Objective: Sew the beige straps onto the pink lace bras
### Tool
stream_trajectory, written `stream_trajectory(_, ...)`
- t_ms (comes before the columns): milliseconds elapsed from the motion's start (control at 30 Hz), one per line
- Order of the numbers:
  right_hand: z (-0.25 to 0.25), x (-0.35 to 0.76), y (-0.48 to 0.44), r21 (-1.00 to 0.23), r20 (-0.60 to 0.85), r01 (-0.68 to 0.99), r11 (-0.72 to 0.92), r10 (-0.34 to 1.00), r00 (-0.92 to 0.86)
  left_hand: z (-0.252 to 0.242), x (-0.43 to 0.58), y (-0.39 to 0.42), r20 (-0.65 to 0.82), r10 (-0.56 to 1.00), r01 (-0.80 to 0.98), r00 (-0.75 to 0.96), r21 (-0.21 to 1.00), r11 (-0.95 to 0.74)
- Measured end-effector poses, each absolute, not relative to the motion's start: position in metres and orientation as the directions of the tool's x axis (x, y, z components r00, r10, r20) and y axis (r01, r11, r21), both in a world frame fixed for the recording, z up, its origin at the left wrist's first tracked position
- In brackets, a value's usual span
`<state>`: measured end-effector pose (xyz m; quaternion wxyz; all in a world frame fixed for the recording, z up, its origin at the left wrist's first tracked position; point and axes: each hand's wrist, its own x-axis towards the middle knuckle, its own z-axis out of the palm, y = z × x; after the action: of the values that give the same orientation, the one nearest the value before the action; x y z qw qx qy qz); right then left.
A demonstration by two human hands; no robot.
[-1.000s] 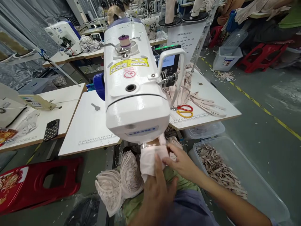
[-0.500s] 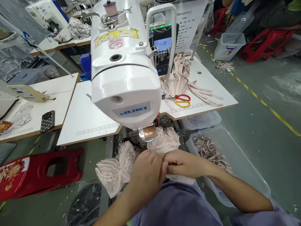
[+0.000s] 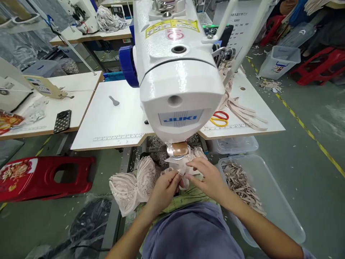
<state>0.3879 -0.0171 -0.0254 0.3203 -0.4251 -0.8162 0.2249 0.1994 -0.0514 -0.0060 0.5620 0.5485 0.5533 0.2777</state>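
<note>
Below the head of a white sewing machine (image 3: 179,86), my left hand (image 3: 164,187) pinches the edge of a pale pink bra piece (image 3: 181,166). Just right of it, my right hand (image 3: 207,177) has its thumb and fingers apart, the fingertips close beside the fabric. I cannot tell whether they touch it. The piece lies in front of the machine's copper-coloured sewing end (image 3: 179,149). To the left of my hands hangs a stack of pale lace bra cups (image 3: 134,187). More lace shows behind my right fingers.
Scissors with red and yellow handles (image 3: 219,118) lie on the white table (image 3: 113,122) near pale fabric strips (image 3: 244,113). A clear bin (image 3: 280,201) of scraps stands low on the right. On the left are a red stool (image 3: 81,176) and a phone (image 3: 63,121).
My hands were close together over the fabric and have separated, the right one opening its fingers. The view has shifted, so the machine appears further right.
</note>
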Motion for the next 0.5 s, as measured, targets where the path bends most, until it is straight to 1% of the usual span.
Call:
stream_trajectory(67, -0.024, 0.383, -0.020, -0.637, 0.302, 0.550, 0.541, 0.831, -0.467, -0.005, 0.200, -0.053, -0.286, 0.934, 0.339, 0.215, 0.918, 0.203)
stream_trajectory(100, -0.024, 0.381, -0.021, -0.624, 0.310, 0.557, 0.547, 0.829, -0.466, -0.005, 0.200, -0.054, -0.280, 0.937, 0.350, 0.207, 0.916, 0.197)
stream_trajectory(200, -0.026, 0.377, -0.021, -0.566, 0.411, 0.567, 0.599, 0.801, -0.436, -0.004, 0.202, -0.054, -0.282, 0.941, 0.366, 0.188, 0.909, 0.199)
stream_trajectory(233, -0.026, 0.376, -0.021, -0.559, 0.444, 0.559, 0.612, 0.790, -0.422, -0.003, 0.202, -0.054, -0.282, 0.941, 0.368, 0.187, 0.908, 0.199)
stream_trajectory(300, -0.027, 0.373, -0.023, -0.583, 0.475, 0.522, 0.623, 0.782, -0.404, 0.001, 0.203, -0.052, -0.279, 0.943, 0.368, 0.184, 0.909, 0.197)
stream_trajectory(400, -0.030, 0.366, -0.031, -0.653, 0.418, 0.462, 0.600, 0.794, -0.441, 0.006, 0.204, -0.046, -0.266, 0.954, 0.409, 0.139, 0.892, 0.189)
stream_trajectory(500, -0.040, 0.369, -0.030, -0.664, 0.322, 0.487, 0.568, 0.804, -0.499, 0.001, 0.200, -0.040, -0.318, 0.941, 0.453, 0.113, 0.860, 0.236)
